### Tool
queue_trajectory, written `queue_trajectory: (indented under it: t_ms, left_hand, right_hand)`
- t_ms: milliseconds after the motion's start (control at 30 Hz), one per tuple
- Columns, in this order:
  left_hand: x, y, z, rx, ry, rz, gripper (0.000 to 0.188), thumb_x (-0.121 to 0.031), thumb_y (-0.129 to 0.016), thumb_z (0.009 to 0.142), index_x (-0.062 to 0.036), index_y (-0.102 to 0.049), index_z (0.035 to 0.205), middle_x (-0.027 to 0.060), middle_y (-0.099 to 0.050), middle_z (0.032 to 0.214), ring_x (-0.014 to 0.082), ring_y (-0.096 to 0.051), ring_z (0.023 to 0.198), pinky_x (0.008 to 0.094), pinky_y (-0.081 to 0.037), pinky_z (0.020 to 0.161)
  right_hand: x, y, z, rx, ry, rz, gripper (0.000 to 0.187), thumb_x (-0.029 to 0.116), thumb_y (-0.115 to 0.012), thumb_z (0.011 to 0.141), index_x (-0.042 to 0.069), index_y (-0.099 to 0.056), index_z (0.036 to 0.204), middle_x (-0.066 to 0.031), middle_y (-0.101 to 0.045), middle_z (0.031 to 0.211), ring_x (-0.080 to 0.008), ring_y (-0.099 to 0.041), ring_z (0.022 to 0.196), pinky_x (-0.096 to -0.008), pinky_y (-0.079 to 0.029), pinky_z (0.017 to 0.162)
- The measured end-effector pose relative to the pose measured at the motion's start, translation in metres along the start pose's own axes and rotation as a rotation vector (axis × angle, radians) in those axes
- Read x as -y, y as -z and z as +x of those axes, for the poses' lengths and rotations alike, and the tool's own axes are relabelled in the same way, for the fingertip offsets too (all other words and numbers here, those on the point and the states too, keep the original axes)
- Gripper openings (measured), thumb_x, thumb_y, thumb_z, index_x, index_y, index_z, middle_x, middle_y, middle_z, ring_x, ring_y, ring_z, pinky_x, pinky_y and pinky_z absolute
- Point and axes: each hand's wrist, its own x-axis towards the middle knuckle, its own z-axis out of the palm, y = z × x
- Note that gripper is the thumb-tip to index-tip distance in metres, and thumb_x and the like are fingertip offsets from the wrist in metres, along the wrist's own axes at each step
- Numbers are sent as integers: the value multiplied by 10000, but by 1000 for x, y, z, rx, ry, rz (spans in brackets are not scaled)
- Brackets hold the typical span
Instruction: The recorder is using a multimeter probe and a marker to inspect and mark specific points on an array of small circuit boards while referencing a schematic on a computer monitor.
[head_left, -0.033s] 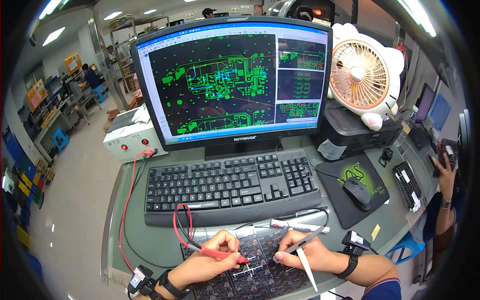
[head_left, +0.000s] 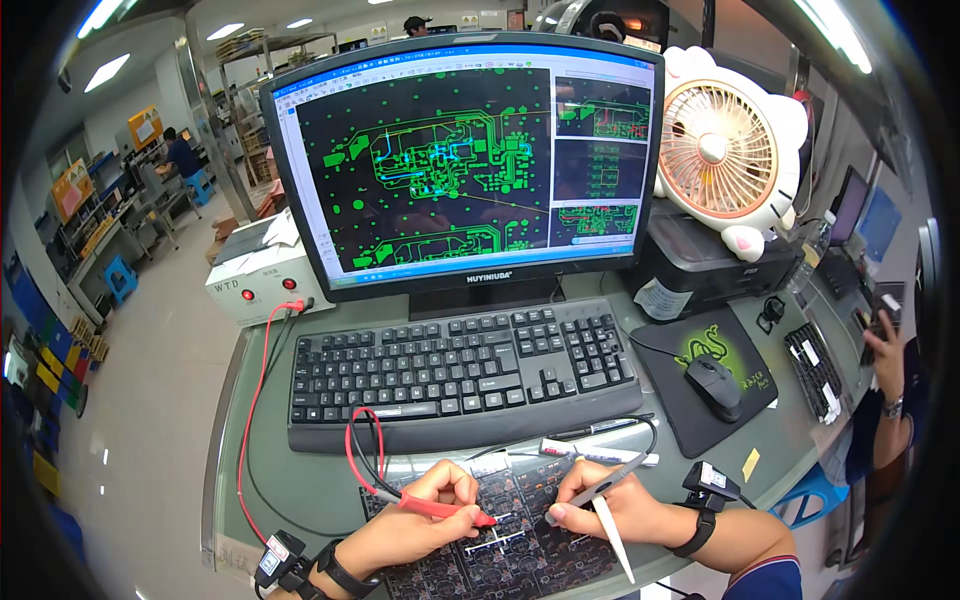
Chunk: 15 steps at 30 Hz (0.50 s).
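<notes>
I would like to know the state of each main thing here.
Left hand: holding red plastic probe
Right hand: holding slim grey tool
Dark circuit panel: lying flat
Black-framed flat monitor: on
White animal-shaped plastic fan: running unclear
Black plastic keyboard: untouched
Black curved mouse: unheld

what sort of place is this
Probably an electronics workshop or test room: the left hand holds a red probe at a dark circuit board, the monitor shows a green circuit layout, and another workbench stands further back.
</notes>
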Motion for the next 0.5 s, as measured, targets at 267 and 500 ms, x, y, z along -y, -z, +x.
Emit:
queue_trajectory:
  t_ms: [267, 500]
  left_hand:
    - [-4, -3, 1, -36, 26, -11, 181, -27, -554, 911, -76, -385, 953, 8, -450, 958, 76, -526, 878, 258, -486, 764]
    - [-8, -1, 5, -74, -15, 54, 193, -11, -557, 903, -61, -374, 944, 20, -442, 943, 65, -513, 838, 248, -471, 730]
  right_hand:
    - [-2, 1, 2, 10, -7, 41, 161, 119, -713, 852, 45, -572, 825, -7, -586, 742, -78, -522, 653, -250, -424, 573]
    - [2, 7, 7, -57, -51, 7, 191, 148, -710, 850, 49, -560, 785, -18, -557, 728, -80, -519, 603, -255, -404, 523]
